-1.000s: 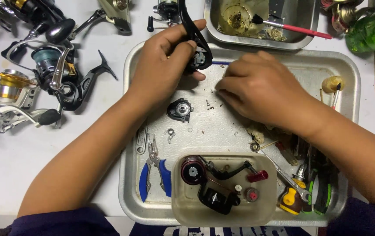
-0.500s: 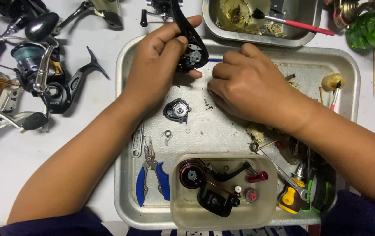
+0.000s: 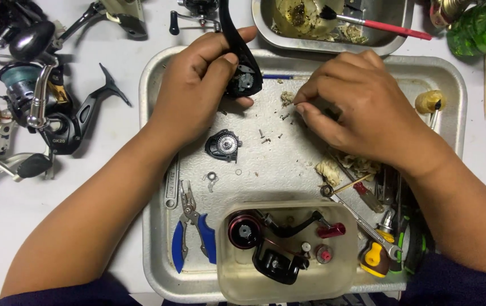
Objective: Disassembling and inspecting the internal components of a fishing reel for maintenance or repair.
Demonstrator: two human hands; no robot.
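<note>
My left hand [image 3: 197, 85] grips a black fishing reel body [image 3: 242, 73], held upright over the far part of a metal tray [image 3: 158, 238]. My right hand [image 3: 356, 107] hovers just right of it, fingertips pinched together near a greasy wad on the tray; whether a small part sits between them I cannot tell. A black side cover with a gear [image 3: 223, 144] lies on the tray below my left hand. Tiny screws [image 3: 265, 136] are scattered between the hands.
A clear plastic tub [image 3: 288, 289] at the tray's near edge holds reel parts. Blue-handled pliers [image 3: 189, 232] lie to its left, screwdrivers [image 3: 376, 249] at right. Several spinning reels [image 3: 44, 107] sit left of the tray. A second tray [image 3: 390, 34] with a red brush stands at the back.
My right hand has moved right, away from the reel body, and now pinches over the tray. The left hand keeps holding the reel body, slightly turned.
</note>
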